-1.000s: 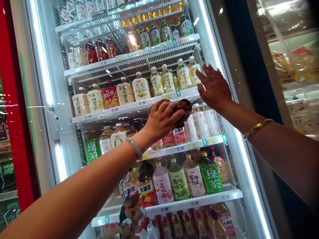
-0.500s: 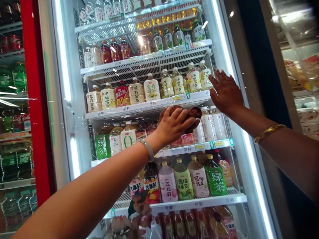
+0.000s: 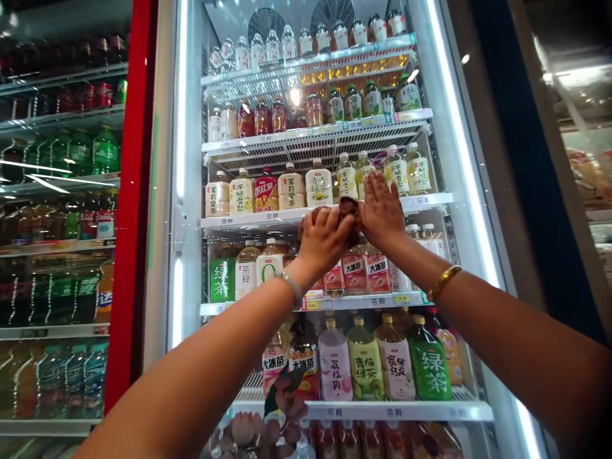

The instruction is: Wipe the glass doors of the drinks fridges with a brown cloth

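Observation:
A glass door stands in front of shelves of bottled drinks. My left hand, with a pale bangle at the wrist, presses a crumpled brown cloth against the glass, its fingers curled over it. Just right of the cloth, my right hand, with a gold bangle, lies flat toward the glass with its fingers stretched upward and nothing in it. Its left edge is close beside the cloth; whether they touch is hard to tell.
Red edging separates another drinks cooler at the left. A flower decal is low on the door. A dark frame runs down the right, with packaged goods beyond.
My right hand has moved left, from near the door's right side to beside the cloth. The cloth and my left hand have shifted slightly left across the door, and the view has changed.

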A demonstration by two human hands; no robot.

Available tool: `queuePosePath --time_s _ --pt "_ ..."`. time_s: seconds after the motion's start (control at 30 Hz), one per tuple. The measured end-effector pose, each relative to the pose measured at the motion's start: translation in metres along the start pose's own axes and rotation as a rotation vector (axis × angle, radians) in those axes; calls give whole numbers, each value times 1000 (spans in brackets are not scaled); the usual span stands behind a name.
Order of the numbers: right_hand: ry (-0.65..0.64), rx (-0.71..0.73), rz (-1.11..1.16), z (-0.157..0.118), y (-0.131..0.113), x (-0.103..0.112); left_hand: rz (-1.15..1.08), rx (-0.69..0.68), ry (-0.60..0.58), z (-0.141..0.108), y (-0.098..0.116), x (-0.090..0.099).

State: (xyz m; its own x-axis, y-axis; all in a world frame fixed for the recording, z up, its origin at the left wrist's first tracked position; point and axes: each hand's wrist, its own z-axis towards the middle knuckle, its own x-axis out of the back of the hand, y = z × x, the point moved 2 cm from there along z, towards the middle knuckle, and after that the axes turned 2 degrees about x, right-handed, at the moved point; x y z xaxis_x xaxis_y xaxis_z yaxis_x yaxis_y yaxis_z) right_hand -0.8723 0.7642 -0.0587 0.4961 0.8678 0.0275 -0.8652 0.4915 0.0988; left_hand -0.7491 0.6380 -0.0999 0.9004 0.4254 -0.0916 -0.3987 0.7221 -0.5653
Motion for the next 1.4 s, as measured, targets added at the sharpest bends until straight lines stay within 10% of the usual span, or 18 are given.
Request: queuePosePath --time_s 0.13,0.27,0.4,0.53,0.63,0.83,1.03,1.2,1.4 --pt "-11 8 -46 -9 -2 -2 -49 -255 -15 -23 -39 8" --pt "-30 50 -10 -12 -3 0 -97 344 -4 28 -98 -1" --pt "-31 69 5 -12 -5 1 -63 456 22 32 -64 -10" --pt "-31 90 10 -13 -5 2 -44 1 -36 -17 -1 -4" --pt "-39 80 -7 -13 -6 3 -83 -187 -73 -21 -9 1" --pt "-71 36 -42 -12 -11 5 -88 467 24 48 -51 -7" --pt "-99 42 -23 -13 -10 9 -67 203 -36 -3 19 -7" --pt "-91 28 -24 -14 -12 10 -75 -4 -86 -21 -24 2" --pt "-66 26 35 -15 -12 10 13 481 18 7 -72 2"
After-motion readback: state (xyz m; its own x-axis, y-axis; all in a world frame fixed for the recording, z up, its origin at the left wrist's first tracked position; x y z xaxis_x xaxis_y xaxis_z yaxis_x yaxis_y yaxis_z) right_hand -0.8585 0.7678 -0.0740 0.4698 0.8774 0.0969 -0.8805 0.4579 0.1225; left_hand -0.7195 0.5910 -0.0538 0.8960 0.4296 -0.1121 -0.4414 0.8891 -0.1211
